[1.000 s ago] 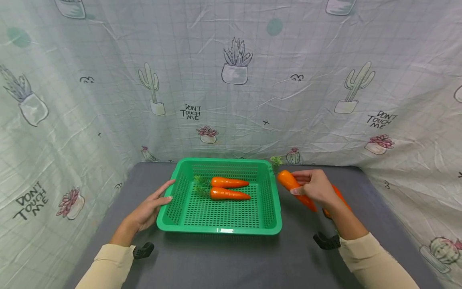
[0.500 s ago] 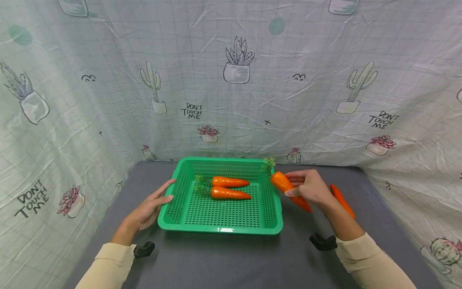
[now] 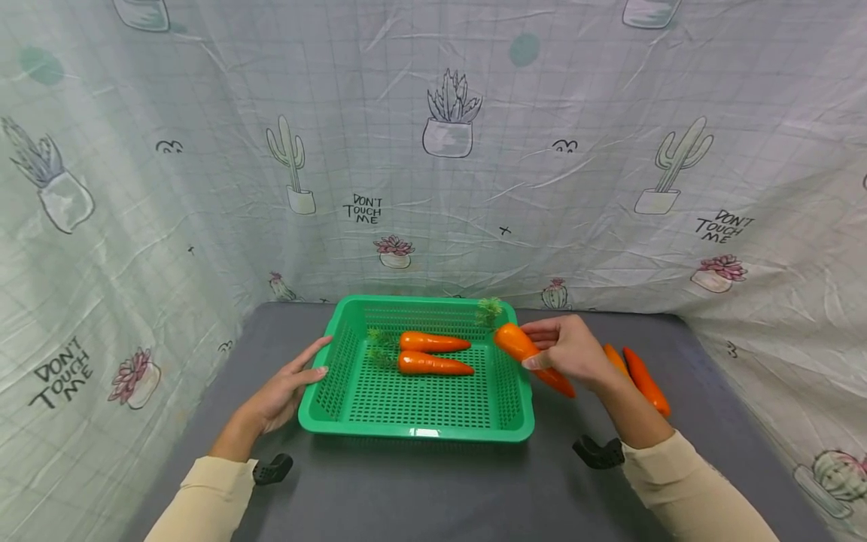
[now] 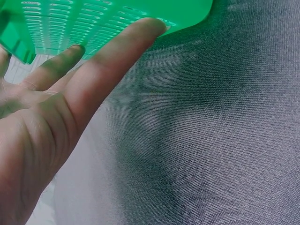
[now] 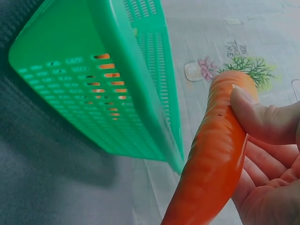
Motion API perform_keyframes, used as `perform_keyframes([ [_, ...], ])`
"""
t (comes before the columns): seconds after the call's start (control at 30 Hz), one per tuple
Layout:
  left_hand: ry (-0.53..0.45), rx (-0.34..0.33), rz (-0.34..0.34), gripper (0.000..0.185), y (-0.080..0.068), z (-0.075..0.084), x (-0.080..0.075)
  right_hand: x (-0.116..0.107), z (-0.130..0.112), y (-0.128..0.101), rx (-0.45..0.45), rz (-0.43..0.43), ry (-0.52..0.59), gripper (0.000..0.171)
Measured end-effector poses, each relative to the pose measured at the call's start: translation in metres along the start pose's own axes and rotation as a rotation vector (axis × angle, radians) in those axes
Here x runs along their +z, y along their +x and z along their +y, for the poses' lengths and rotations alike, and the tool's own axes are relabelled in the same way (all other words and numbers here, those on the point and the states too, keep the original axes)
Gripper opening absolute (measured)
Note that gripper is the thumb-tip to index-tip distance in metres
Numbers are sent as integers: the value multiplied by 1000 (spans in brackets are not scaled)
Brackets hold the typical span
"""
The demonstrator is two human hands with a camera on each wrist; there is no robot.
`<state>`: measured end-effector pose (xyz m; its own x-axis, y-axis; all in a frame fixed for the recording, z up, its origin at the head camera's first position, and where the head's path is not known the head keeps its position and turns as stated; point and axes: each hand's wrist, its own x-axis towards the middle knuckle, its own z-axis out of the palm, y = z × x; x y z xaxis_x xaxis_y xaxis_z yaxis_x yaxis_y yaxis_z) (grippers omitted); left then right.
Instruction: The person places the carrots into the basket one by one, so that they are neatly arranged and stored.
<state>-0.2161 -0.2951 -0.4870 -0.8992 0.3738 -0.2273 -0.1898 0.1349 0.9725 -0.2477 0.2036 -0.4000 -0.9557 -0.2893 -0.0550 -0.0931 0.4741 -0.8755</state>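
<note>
Head view gives me a matte dark grey tabletop (image 3: 379,489), closed in at the back and both sides by a wrinkled pale cloth (image 3: 379,113) printed with a grid, potted cacti, succulents and the words "DON'T TOUCH ME". A green perforated plastic basket (image 3: 352,430) sits mid-table, its long sides running left to right. My right hand feed and the head view agree on the held carrot (image 3: 518,344): the right hand (image 3: 569,350) pinches it by its upper half, thumb on the near side. It is at the basket's right rim, its long axis slanting, thick end and feathery greens (image 3: 488,311) pointing away and left over the far right corner, tapered tip pointing right and back toward the person. I can't tell whether it touches the rim. The left hand (image 3: 274,399) has its fingers extended against the basket's left side. Inside, I count a back carrot (image 3: 435,342) and a front carrot (image 3: 436,364), lying side by side, axes nearly crosswise, tips right. Near the right forearm lie an outer carrot (image 3: 646,382) and a partly hidden orange piece (image 3: 615,359), both slanting
</note>
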Motion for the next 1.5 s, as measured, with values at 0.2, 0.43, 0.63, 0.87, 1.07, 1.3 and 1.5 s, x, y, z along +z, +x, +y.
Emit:
perform_keyframes([
  [0.2, -12, 2, -8, 71, -1, 1, -1, 6, -5, 5, 6, -6, -13, 58],
  [0.43, -18, 1, -7, 73, -4, 1, -2, 17, -12, 10, -5, -33, -3, 56],
  [0.63, -19, 3, 2, 72, -1, -3, -2, 25, -16, 13, -39, -48, -2, 56],
  [0.87, -9, 16, -13, 72, -5, -3, -4, 36, -20, 19, -52, -62, 7, 57],
  [1.07, -44, 20, -24, 74, -6, -2, -4, 41, -24, 23, -55, -69, -9, 57],
  [1.3, -82, 23, -34, 75, -4, -2, -3, 45, -25, 26, -57, -85, -26, 60],
  [1.5, -99, 25, -46, 74, 0, -2, -1, 47, -25, 27, -44, -95, -39, 58],
])
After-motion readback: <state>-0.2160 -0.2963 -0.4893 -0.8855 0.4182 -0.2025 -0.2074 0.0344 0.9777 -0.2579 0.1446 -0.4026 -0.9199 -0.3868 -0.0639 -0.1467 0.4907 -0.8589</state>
